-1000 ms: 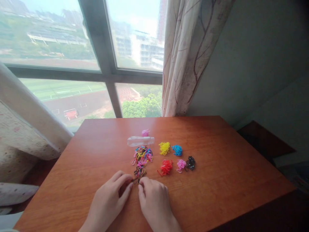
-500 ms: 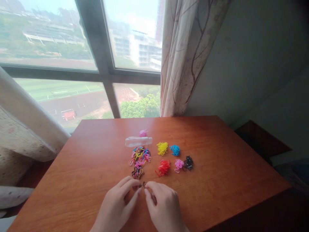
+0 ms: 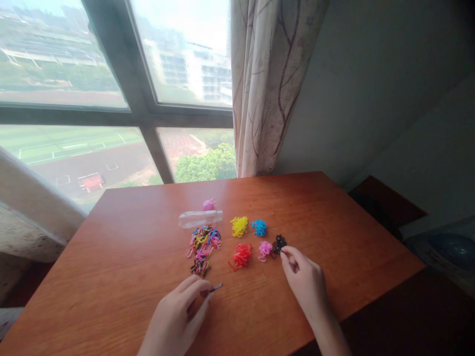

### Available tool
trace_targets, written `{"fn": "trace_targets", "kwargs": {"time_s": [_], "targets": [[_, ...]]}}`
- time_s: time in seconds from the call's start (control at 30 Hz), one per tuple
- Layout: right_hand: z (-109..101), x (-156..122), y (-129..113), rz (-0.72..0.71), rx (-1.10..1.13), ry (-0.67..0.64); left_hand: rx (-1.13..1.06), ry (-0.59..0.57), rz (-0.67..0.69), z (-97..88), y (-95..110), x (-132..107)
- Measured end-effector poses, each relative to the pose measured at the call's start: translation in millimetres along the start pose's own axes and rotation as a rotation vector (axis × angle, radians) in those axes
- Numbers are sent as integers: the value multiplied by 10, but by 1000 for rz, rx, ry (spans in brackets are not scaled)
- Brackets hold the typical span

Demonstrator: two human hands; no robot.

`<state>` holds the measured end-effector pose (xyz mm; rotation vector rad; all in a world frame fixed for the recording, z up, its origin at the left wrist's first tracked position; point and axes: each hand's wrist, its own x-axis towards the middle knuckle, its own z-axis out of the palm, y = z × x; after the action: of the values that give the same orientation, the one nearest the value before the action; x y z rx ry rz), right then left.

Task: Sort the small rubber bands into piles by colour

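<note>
My left hand (image 3: 181,311) pinches a small dark rubber band (image 3: 216,287) between thumb and forefinger, low over the table. My right hand (image 3: 305,273) is at the near edge of the pile of black rubber bands (image 3: 279,243), thumb and fingertips closed on a black band there. Left of that pile lies a small pink heap (image 3: 264,249), and beyond it a red heap (image 3: 242,255). A mixed-colour pile of rubber bands (image 3: 205,242) lies just past my left hand. Yellow bands (image 3: 239,226) and blue bands (image 3: 259,227) form two heaps farther back.
A clear plastic bag or sleeve (image 3: 200,218) lies behind the mixed pile, with a pink object (image 3: 209,204) beyond it. The wooden table (image 3: 141,257) stands against a window with a patterned curtain (image 3: 256,89). Its right edge drops toward dark floor.
My right hand has moved away from my left, rightward and forward to the black pile. My left hand stays near its place with the dark band. The view has turned slightly right.
</note>
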<state>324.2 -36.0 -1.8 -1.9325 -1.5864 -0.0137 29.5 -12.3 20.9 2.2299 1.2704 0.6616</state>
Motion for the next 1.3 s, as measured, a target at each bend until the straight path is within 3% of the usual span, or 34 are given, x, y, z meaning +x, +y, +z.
{"fn": "trace_targets", "kwargs": {"time_s": [0.1,0.27,0.6,0.77,0.9,1.0,1.17,1.3], "targets": [[12,64,145,17,-36,-9,25,-26,15,8,60,49],[33,-13,167,75,7,7,88,-116,31,58,250,241],[17,-308,150,135,45,5,339,-321,188,317,905,1053],[-3,-349,214,161,32,14,371,-350,247,561,1078,1332],[-22,-343,245,166,26,-5,382,-354,263,691,1104,1450],[-33,-341,237,166,26,-12,386,-343,257,677,1083,1464],[-38,-347,132,131,47,-8,394,-287,195,398,912,1319],[13,-363,-90,56,100,-28,413,-228,85,87,576,1053]]}}
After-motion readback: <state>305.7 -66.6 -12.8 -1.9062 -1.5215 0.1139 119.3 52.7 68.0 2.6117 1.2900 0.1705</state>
